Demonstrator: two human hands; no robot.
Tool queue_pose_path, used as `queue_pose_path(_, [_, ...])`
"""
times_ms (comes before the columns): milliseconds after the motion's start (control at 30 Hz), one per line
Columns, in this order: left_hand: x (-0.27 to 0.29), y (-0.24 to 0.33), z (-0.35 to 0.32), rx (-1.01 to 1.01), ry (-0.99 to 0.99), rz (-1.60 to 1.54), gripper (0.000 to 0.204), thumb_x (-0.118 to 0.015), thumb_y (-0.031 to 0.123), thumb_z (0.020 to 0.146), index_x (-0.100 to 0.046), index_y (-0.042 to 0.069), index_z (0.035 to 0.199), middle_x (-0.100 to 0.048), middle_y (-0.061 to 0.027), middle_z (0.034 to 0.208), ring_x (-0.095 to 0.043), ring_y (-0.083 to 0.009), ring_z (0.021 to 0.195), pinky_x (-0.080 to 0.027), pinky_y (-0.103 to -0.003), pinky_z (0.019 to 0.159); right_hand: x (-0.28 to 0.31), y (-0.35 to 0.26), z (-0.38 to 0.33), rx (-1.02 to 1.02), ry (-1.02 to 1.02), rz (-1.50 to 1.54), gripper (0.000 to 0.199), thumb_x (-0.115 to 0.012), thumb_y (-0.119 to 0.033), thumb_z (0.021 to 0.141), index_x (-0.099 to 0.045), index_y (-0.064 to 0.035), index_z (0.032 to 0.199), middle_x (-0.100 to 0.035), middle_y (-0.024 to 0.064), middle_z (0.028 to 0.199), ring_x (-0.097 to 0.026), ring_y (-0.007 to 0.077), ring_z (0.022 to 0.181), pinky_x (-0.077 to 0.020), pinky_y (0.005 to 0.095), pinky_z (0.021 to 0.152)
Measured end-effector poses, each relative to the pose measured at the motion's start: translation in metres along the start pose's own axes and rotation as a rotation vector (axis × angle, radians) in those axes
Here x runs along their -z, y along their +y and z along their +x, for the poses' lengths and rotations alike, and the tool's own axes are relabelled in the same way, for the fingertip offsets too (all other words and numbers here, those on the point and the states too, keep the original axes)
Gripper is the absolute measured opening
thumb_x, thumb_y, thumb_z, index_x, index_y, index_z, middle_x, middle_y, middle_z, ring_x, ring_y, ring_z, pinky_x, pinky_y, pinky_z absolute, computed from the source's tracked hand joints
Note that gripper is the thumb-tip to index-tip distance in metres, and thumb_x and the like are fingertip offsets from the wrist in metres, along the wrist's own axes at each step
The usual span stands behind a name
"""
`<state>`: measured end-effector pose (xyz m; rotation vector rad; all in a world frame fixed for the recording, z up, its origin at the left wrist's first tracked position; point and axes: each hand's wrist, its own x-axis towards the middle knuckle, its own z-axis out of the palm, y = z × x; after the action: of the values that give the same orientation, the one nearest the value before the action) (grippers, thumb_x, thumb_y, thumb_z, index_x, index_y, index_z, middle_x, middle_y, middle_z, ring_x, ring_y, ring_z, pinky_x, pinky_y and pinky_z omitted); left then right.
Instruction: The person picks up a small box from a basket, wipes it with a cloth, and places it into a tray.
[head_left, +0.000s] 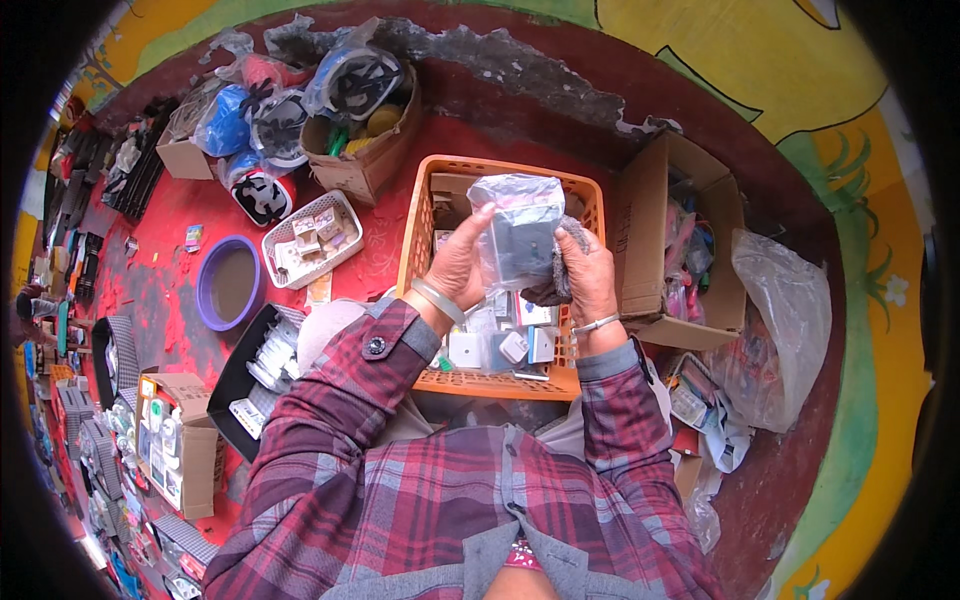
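Note:
Above an orange plastic basket (412, 225), I hold up a dark, flat box-shaped item in a clear plastic bag (520, 240). My left hand (458, 258) grips the bag's left side, thumb near its top. My right hand (590, 275) is closed at the bag's right edge, with a grey cloth (562, 262) bunched in its fingers. What the bagged item is, I cannot make out. Small white boxes (465, 350) and other little packets lie in the basket below, partly hidden by my hands and the bag.
Right of the basket stands an open cardboard box (640, 240) with bagged goods. Leftward are a white basket (310, 270) of small boxes, a purple basin (205, 290) and a black tray (225, 405). Another carton (350, 175) stands by the wall. Goods crowd the far left.

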<state>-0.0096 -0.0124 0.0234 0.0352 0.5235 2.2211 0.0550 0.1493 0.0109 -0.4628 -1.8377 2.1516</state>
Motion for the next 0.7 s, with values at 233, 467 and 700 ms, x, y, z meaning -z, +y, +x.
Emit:
queue_pose_path(233, [0.005, -0.008, 0.0, 0.006, -0.028, 0.219, 0.048, -0.067, 0.018, 0.08, -0.048, 0.004, 0.122, -0.058, -0.0077, 0.115, -0.057, -0.0219, 0.104, -0.044, -0.039, 0.093, -0.004, -0.002, -0.004, 0.244, 0.163, -0.433, 0.033, -0.059, -0.029, 0.089, -0.063, 0.0026, 0.098, -0.063, 0.0014, 0.083, -0.055, 0.0074, 0.074, -0.0455, 0.0223, 0.067])
queue_pose_path(467, [0.006, -0.01, 0.004, -0.01, -0.024, 0.127, 0.04, -0.063, 0.008, 0.082, -0.05, 0.005, 0.119, -0.059, -0.008, 0.111, -0.058, -0.0212, 0.101, -0.046, -0.039, 0.09, 0.01, 0.009, 0.008, 0.13, 0.222, -0.264, 0.035, -0.052, -0.031, 0.093, -0.063, 0.0023, 0.092, -0.061, 0.0009, 0.075, -0.053, 0.0076, 0.066, -0.0448, 0.0233, 0.06])
queue_pose_path(700, [0.01, 0.006, 0.005, -0.132, 0.057, -0.028, 0.04, -0.063, 0.007, 0.082, -0.048, 0.007, 0.12, -0.059, -0.0079, 0.111, -0.057, -0.0249, 0.103, -0.044, -0.045, 0.094, 0.042, -0.01, 0.016, -0.164, 0.28, 0.468, 0.037, -0.047, -0.033, 0.094, -0.058, 0.0021, 0.099, -0.063, 0.0121, 0.09, -0.063, 0.0221, 0.081, -0.0526, 0.0343, 0.074])
